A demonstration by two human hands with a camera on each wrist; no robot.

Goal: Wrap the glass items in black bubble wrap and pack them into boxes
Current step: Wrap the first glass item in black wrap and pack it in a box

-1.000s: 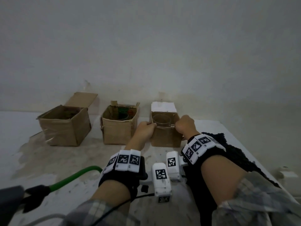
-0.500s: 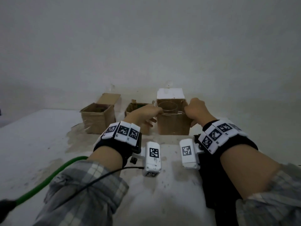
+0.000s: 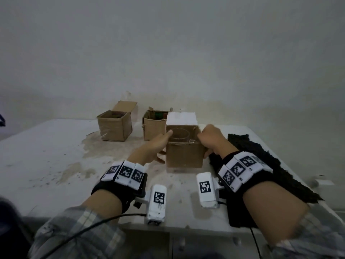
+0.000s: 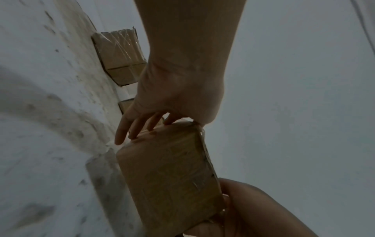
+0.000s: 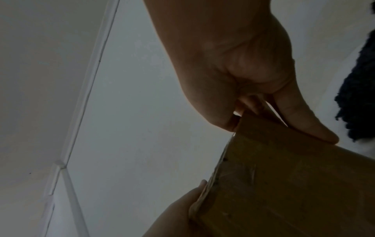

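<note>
A small open cardboard box (image 3: 183, 156) with a white flap (image 3: 181, 118) stands on the white table (image 3: 46, 156), and a clear glass item (image 3: 180, 135) sits inside it. My left hand (image 3: 158, 144) grips the box's left wall, thumb at the rim and fingers down the side (image 4: 129, 128). On the opposite wall my right hand (image 3: 209, 139) grips the rim, fingers curled over the edge (image 5: 243, 105). Both wrist views show the box (image 4: 168, 176) (image 5: 294, 176) between the two hands. A sheet of black bubble wrap (image 3: 261, 161) lies just right of the box, partly under my right forearm.
Two more open cardboard boxes (image 3: 114, 126) (image 3: 154, 126) stand behind and to the left, near the wall. The table's front edge (image 3: 168, 228) runs close below my wrists. A black cable (image 3: 84, 230) trails from my left wrist.
Both hands have drawn the box with the glass item out of the row by the wall and nearer to me; it now stands in front of the other two boxes.
</note>
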